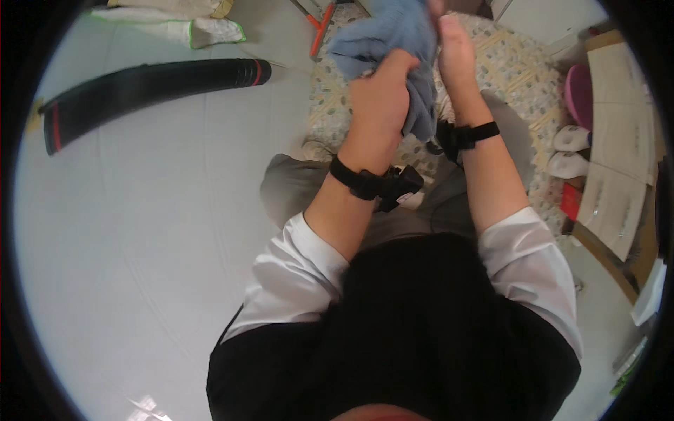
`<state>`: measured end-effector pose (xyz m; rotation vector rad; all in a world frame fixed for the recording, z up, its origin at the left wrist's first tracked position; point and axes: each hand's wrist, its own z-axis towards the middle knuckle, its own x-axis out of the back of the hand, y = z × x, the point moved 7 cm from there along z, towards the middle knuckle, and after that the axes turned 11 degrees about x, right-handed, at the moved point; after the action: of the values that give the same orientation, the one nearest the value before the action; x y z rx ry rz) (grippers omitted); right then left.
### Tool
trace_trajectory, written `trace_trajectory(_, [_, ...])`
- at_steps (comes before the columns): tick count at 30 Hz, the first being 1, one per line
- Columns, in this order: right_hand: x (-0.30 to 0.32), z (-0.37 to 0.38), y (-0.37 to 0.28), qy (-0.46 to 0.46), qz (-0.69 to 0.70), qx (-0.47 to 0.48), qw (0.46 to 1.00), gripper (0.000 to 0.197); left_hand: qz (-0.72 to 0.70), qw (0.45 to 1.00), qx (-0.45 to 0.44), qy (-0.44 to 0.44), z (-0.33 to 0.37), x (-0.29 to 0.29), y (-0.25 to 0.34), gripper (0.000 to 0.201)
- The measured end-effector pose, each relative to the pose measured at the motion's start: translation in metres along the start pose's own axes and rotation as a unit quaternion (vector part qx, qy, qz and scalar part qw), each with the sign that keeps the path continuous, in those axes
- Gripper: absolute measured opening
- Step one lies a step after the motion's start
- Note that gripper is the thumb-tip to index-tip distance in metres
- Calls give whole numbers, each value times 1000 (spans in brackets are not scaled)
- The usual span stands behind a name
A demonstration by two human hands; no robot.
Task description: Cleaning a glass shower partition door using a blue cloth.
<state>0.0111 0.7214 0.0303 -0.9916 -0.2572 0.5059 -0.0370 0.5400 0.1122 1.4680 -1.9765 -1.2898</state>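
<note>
Pale grey surface [126, 231], smooth, spanning the left side. Upon it, one long black tube [151, 95], gently curved, red bands near both ends. Above the tube, one white cloth [217, 31] with green edging, crumpled. At the top edge, one orange-and-grey frame [322, 31], partly cut off. Next, one blue cloth [390, 35], bunched, raised at top centre, its tail hanging between the hands. Left hand [382, 95]: fingers grasping the blue cloth; black strap [351, 179] with attached device at the wrist. Right hand [458, 59]: beside the cloth's right side, fingertips blurred at the top edge; whether they grip cannot be told. A second black strap [481, 132] on that wrist. Below and around, one pebble-patterned mat [509, 56]. Far right: one pink basin [579, 95]; a pair of white shoes [570, 165]; one red item [571, 201]; one pale cabinet [618, 175].
</note>
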Motion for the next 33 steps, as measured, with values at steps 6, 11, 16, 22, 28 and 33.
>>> trace_trajectory(6, [53,72,8,41,-140,-55,988,52,-99,988,112,-37,1,31,-41,40])
trace_trajectory(11, [95,96,17,131,-151,-57,978,38,-159,982,101,24,3,87,-46,40])
trace_trajectory(16, [72,63,10,114,-162,-39,979,35,-167,985,-6,41,5,121,-10,39])
trace_trajectory(22, [5,-9,-7,-110,-10,-54,992,33,-91,968,-217,-88,29,99,33,57])
trace_trajectory(28, [19,-42,-17,-75,113,-242,961,35,-105,946,-294,-89,25,106,57,52])
trace_trajectory(33, [73,-47,32,84,368,-366,850,29,-43,976,-184,105,44,164,34,38])
